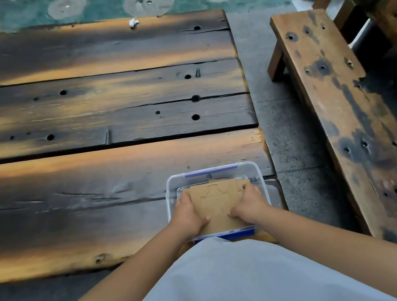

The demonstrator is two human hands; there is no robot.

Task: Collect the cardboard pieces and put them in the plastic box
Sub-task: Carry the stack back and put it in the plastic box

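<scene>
Head view, lower centre: I log the left hand (190, 214) and right hand (248, 204) gripping the cardboard pieces (216, 204) by both sides, stack level, apparently to fit the plastic box (170, 190) on the desk (89, 169).

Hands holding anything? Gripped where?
Both: left hand and right hand grip the brown cardboard pieces by opposite side edges, over the clear plastic box.

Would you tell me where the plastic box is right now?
The plastic box sits at the near right corner of the wooden table, low in the head view, holding cardboard pieces gripped by both hands.
</scene>
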